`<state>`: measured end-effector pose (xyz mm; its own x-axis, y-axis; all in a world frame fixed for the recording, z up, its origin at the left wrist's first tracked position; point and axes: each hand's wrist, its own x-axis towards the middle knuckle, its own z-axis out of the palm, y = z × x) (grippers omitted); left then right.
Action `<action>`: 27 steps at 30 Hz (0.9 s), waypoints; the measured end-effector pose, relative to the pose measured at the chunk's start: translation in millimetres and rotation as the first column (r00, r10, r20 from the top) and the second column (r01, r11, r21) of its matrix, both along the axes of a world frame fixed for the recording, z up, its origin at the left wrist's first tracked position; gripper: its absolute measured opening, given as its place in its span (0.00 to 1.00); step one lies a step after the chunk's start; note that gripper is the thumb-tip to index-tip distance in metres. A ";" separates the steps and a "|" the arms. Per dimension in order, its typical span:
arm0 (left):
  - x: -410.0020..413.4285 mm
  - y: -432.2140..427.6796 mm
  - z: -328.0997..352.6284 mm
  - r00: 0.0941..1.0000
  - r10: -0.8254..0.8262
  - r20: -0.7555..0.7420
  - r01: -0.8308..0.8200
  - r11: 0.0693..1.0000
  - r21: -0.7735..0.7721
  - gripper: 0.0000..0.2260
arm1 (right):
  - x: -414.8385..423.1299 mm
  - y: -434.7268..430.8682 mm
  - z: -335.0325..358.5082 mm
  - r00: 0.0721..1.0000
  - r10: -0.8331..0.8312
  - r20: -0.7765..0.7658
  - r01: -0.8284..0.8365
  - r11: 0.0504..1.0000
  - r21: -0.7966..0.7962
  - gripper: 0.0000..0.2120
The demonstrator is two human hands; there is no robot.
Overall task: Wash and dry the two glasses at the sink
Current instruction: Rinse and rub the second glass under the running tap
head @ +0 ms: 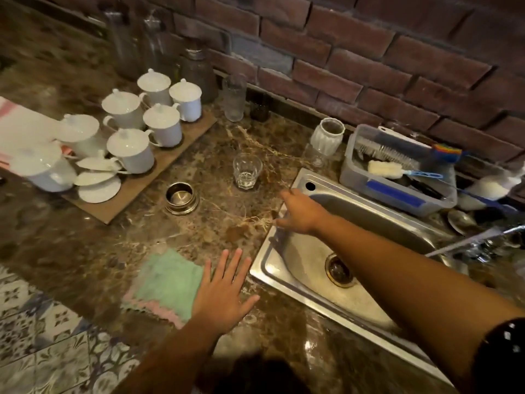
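Glasses are the business here, and neither is in a hand yet. Taking the steel sink as the landmark: nearest me, the left hand lies flat on the marble counter just left of the sink's near corner, fingers spread and holding nothing, its edge over a green and pink cloth. The right hand reaches across the sink's left rim, fingers loosely apart and empty, pointing up and left.

Beyond the sink's far-left corner stands the short glass, upright, mouth up, a little water in its bottom. It lies up and to the left of the right hand's fingertips, near but not touching; that hand is plainly the closer of the two, so I judge it will make the pickup. Further back, against the brick wall, stands the tall glass, also upright and well beyond either hand.

Behind the sink sits a plastic tub of brushes. I can read no brand or writing anywhere.
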<state>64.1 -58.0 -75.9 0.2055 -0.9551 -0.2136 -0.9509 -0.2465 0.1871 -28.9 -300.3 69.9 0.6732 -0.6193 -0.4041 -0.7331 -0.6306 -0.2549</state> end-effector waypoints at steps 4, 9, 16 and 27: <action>2.0 -4.6 -0.3 0.999 -0.021 -0.026 0.021 1.000 -0.015 0.39 | 55.6 -31.6 -0.8 1.000 0.008 0.010 -0.008 0.999 -0.039 0.43; 1.7 -4.0 -0.2 0.996 -0.010 -0.088 0.005 0.999 -0.047 0.41 | 102.3 -63.2 -9.1 0.999 -0.027 0.035 0.028 0.999 -0.034 0.50; 4.0 -3.6 -1.9 0.997 -0.023 -0.077 0.017 0.997 -0.078 0.39 | 139.3 -75.9 -34.6 1.000 0.030 0.009 -0.030 0.999 0.016 0.53; 4.4 -4.5 -0.1 0.996 0.006 -0.091 -0.014 0.996 -0.094 0.41 | 114.5 -55.8 -23.3 1.000 -0.010 0.019 0.010 1.000 0.002 0.45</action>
